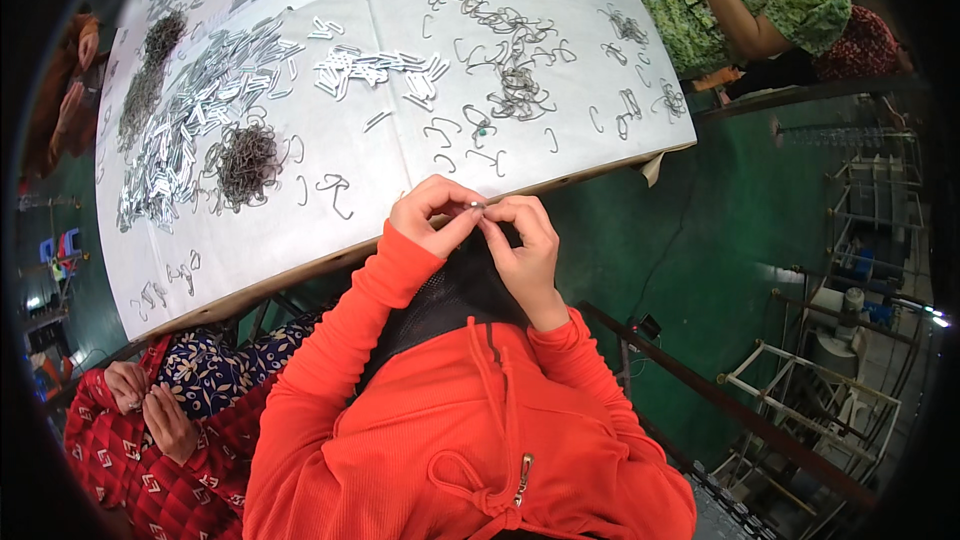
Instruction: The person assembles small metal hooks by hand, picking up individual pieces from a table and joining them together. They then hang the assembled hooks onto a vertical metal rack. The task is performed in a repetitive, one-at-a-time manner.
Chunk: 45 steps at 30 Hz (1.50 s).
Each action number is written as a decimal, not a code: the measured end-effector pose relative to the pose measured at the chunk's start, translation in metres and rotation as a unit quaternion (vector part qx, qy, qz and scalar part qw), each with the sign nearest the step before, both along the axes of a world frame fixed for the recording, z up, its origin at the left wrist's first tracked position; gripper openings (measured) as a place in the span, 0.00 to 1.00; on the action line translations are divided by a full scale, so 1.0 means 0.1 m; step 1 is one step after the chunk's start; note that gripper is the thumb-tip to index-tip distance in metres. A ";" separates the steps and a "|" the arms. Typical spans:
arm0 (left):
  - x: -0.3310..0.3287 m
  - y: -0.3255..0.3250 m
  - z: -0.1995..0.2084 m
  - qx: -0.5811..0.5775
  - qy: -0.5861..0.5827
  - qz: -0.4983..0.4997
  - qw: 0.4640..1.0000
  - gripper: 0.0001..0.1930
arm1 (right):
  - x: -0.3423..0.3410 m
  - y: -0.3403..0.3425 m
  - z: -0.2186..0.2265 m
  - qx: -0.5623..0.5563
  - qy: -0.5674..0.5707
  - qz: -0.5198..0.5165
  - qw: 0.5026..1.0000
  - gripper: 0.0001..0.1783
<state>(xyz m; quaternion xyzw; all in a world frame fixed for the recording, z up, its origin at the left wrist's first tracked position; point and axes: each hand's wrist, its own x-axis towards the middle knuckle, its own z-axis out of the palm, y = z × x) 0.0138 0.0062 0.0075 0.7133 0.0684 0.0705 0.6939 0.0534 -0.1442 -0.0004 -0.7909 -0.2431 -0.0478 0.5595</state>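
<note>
Metallic sheen: your left hand (437, 218) and right hand (523, 238) both pinch a small piece (476, 205) at twelve o'clock from you, near the table (345, 145), where a slackened hold could drop it to the floor (605, 250).

The white-topped table (350, 145) bears piled dark wire hooks (247, 165) and scattered pale strips (360, 68).

Right of the table (345, 145), see green floor (600, 250) and a pale metal frame (830, 374); at the table's right edge, a person (810, 10) in patterned green; left of the table, blue objects (68, 241).
</note>
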 end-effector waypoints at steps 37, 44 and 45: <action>-0.01 0.13 -0.28 0.134 -0.058 -0.069 0.987 0.05 | 0.63 0.04 0.23 0.171 0.400 0.109 0.894 0.07; 0.00 0.13 -0.33 0.140 -0.066 -0.055 0.986 0.06 | 0.18 -0.15 0.04 0.266 0.537 0.149 0.787 0.05; 0.00 0.13 -0.32 0.139 -0.061 -0.057 0.987 0.06 | 0.17 -0.16 0.00 0.268 0.540 0.144 0.785 0.05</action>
